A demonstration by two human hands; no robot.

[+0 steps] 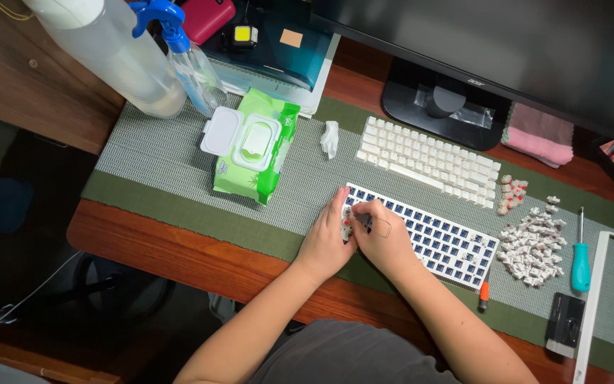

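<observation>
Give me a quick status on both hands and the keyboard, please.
Left hand rests on the stripped keyboard base, left end. Right hand pinches a small switch over the same corner. Loose switch pile lies to the right, apart.

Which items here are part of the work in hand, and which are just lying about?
In use: left hand, right hand, bare keyboard board, loose key switches, keycap set.

Lying about: wet wipes pack, spray bottle, screwdriver, pink cloth.

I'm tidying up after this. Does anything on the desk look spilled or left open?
The wet wipes pack lies with its lid flipped open, and loose key switches sit scattered in a pile right of the bare keyboard base.
</observation>
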